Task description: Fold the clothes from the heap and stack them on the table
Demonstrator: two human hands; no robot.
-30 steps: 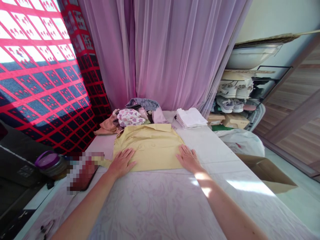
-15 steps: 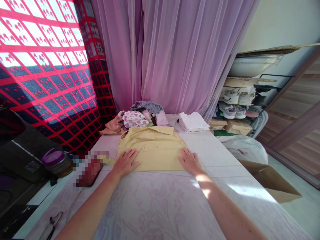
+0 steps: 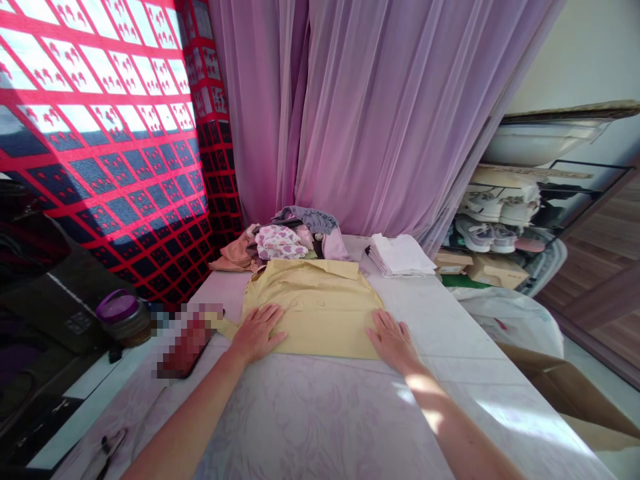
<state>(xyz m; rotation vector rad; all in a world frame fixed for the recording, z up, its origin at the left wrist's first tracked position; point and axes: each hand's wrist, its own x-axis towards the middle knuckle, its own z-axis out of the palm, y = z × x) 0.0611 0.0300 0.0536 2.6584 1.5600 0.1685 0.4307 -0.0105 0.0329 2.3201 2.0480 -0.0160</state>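
Observation:
A yellow garment with buttons lies spread flat on the pale patterned bed sheet, one edge running straight along the near side. My left hand rests on its left edge, fingers stretched out and thumb apart. On the right edge lies my right hand, also flat, partly on the cloth and partly on the sheet. Neither hand grips anything. From under the left side a narrow yellow strip sticks out toward the blurred phone-like object.
Behind the garment sits a heap of mixed clothes, with a folded white stack to its right. A purple-lidded jar stands at the left. Shoe shelves and an open cardboard box are at the right.
The camera view has turned slightly left, so everything sits a little further right in the picture. Both hands still lie on the same edges of the yellow garment.

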